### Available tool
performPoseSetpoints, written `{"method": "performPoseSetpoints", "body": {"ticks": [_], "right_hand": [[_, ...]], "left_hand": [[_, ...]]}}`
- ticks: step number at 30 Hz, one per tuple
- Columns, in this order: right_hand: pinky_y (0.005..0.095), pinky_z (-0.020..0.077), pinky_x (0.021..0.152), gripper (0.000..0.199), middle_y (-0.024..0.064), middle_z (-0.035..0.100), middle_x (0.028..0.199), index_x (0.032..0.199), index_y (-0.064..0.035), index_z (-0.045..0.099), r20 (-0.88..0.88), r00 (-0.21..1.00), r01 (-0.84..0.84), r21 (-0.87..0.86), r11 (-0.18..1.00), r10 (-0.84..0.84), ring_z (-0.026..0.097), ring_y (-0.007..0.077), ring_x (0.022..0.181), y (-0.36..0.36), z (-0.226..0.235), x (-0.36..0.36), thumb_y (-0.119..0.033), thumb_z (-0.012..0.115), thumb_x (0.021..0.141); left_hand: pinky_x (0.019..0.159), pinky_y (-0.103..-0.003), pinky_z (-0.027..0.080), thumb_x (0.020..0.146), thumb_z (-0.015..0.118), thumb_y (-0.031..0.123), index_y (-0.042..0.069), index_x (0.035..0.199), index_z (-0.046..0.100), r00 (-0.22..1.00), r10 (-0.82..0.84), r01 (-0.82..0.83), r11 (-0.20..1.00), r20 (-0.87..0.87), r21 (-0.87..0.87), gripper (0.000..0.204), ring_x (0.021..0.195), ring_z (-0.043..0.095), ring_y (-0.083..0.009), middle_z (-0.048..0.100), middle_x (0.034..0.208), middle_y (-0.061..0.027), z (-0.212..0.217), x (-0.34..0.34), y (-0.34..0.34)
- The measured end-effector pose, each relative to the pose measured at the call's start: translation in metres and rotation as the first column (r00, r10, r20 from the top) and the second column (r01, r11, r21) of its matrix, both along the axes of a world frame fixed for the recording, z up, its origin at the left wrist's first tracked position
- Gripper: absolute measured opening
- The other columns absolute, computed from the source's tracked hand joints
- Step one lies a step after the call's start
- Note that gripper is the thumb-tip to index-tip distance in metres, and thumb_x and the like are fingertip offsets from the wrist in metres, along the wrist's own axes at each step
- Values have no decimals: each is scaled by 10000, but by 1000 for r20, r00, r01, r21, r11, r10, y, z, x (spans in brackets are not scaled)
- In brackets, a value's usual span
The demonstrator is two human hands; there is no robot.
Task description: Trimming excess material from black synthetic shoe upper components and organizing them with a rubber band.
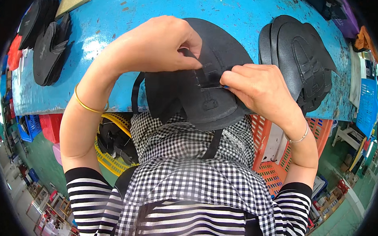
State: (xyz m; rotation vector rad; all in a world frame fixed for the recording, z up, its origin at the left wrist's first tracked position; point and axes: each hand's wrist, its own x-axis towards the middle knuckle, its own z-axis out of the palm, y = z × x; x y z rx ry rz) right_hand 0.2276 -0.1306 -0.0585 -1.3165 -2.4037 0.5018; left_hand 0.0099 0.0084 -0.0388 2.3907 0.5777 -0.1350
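A black padded panel (220, 37) with a rounded outline, slits and stitched lines lies over the table's near edge, partly overhanging my lap. My left hand (164, 45) is above its left half, thumb and fingers pinched on a narrow black strap (187, 53). To the right, my right hand (258, 83) is closed low over the panel, close to the slits. A small blue bit shows at its fingertips; what it grips is mostly hidden. Another black strap (135, 92) hangs beside the panel's left edge.
On the blue table (113, 22), similar black panels (293, 42) are stacked at right and cut black pieces (50, 48) at left. Below stand a yellow basket (111, 159) holding black pieces and an orange crate (273, 172). A blue crate (368, 100) is far right.
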Motion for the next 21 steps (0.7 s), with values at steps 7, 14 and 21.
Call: {"method": "performPoseSetpoints", "body": {"ticks": [7, 14, 21], "right_hand": [[381, 454, 495, 160, 40, 563, 663, 909, -131, 573, -65, 996, -62, 4, 998, 62, 630, 250, 644, 14, 1, 7, -137, 692, 802], [398, 486, 563, 155, 62, 631, 734, 947, -120, 574, 107, 991, 76, 66, 995, -83, 658, 282, 699, 21, 6, -7, -191, 671, 849], [414, 488, 573, 276, 93, 663, 764, 946, -85, 565, 33, 993, 115, -48, 992, -113, 659, 304, 706, 25, 5, -6, -349, 638, 913]], "left_hand": [[623, -357, 482, 821, 714, 169, 23, 865, 663, 996, -54, 52, 998, 67, 31, 161, 658, 614, -278, 644, 729, -137, -6, -1, -2], [719, -393, 481, 811, 672, 128, 42, 844, 654, 995, -68, 60, 993, 79, 100, 94, 701, 593, -319, 634, 734, -137, -3, 0, -3], [771, -392, 468, 840, 647, 121, 66, 942, 605, 995, -93, 92, 995, 35, 44, 123, 837, 575, -310, 639, 856, -111, 0, -5, -1]]}}
